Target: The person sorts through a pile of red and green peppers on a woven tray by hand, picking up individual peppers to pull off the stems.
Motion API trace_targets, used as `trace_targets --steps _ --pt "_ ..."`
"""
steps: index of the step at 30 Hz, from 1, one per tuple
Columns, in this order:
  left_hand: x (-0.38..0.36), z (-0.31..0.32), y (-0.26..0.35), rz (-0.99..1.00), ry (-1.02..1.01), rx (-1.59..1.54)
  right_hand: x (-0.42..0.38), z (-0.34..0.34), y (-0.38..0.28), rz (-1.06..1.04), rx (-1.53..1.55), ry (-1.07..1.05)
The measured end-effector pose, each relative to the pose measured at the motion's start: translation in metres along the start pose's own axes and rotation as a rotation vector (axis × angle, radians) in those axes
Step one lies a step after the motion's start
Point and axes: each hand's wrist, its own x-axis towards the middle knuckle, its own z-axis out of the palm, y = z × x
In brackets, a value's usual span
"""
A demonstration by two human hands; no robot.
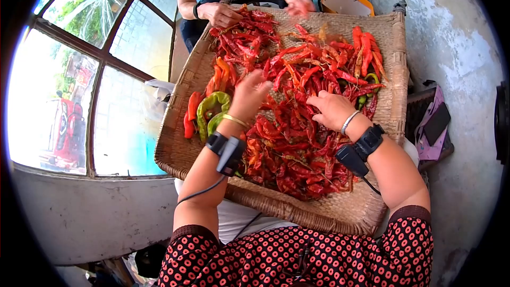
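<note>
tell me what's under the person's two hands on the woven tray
Red chillies heaped on the woven tray lie under the left hand and right hand. A few green chillies lie beside the left hand. The palms hide whatever each grip holds.

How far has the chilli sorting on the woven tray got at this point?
Done: a small group of green and orange chillies lies apart at the left edge of the woven straw tray. In hand: the left hand and right hand both rest in the heap of dried red chillies. Left: most of that heap remains mixed; another person's hands work the far end.
</note>
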Motion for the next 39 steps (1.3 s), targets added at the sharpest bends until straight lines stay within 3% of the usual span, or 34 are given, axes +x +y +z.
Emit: trace_targets --steps 4,6,7,9,10,12,13,15,16,17,19,22,25,27,29,31,33,35,36,37,39 --pt "-0.016 0.029 -0.006 0.118 -0.235 0.351 0.007 0.006 0.009 -0.016 -0.078 0.065" --pt "-0.017 0.037 -0.007 0.605 -0.272 0.458 0.009 0.003 0.014 -0.103 0.120 0.166" --pt "-0.019 0.039 -0.005 0.606 -0.269 0.456 0.007 -0.002 0.012 -0.105 0.118 0.164" --pt "-0.023 0.041 0.001 0.649 -0.190 0.459 -0.002 -0.017 0.006 -0.095 0.431 0.190" --pt "-0.027 0.042 0.007 0.648 -0.191 0.459 -0.006 -0.023 0.002 -0.026 0.556 0.104" --pt "-0.034 0.043 0.021 0.396 -0.208 0.348 -0.011 -0.032 -0.002 0.011 0.726 0.020" --pt "-0.036 0.044 0.026 0.395 -0.211 0.348 -0.012 -0.034 -0.002 0.047 0.893 -0.064" --pt "-0.039 0.045 0.033 0.346 -0.370 0.257 -0.013 -0.034 0.000 0.002 0.942 -0.097" --pt "-0.037 0.047 0.027 0.502 -0.393 0.239 -0.014 -0.036 0.000 -0.036 1.016 -0.135" --pt "-0.038 0.047 0.026 0.501 -0.395 0.238 -0.014 -0.037 0.000 -0.073 1.090 -0.175" --pt "-0.042 0.046 0.026 0.173 -0.469 0.199 -0.015 -0.037 0.000 -0.091 1.134 -0.172" --pt "-0.036 0.039 0.018 0.050 -0.472 0.028 -0.013 -0.037 0.004 -0.004 1.329 -0.082" --pt "-0.029 0.022 0.032 -0.052 -0.381 0.025 -0.012 -0.039 0.006 0.044 1.156 -0.017" --pt "-0.021 0.009 0.044 -0.120 -0.145 -0.121 -0.010 -0.035 0.010 0.043 1.120 -0.015" --pt "-0.001 -0.004 0.025 -0.040 0.188 -0.231 -0.007 -0.032 0.011 0.068 1.008 0.038" --pt "0.008 -0.018 0.017 -0.076 0.330 -0.363 -0.003 -0.023 0.014 0.023 0.877 0.107" --pt "0.007 -0.020 0.009 -0.104 0.339 -0.217 0.001 -0.015 0.015 -0.020 0.744 0.174" --pt "0.014 -0.017 -0.029 0.070 0.108 0.131 0.005 -0.009 0.011 -0.200 0.269 0.237" --pt "0.011 -0.005 -0.039 0.232 0.027 0.305 0.005 -0.010 0.005 -0.120 0.223 0.143" --pt "-0.003 0.012 -0.006 0.131 -0.031 0.391 0.007 -0.006 0.003 -0.120 0.221 0.140" --pt "-0.008 0.031 -0.003 0.521 -0.017 0.767 0.013 0.009 0.004 -0.112 0.141 0.172"
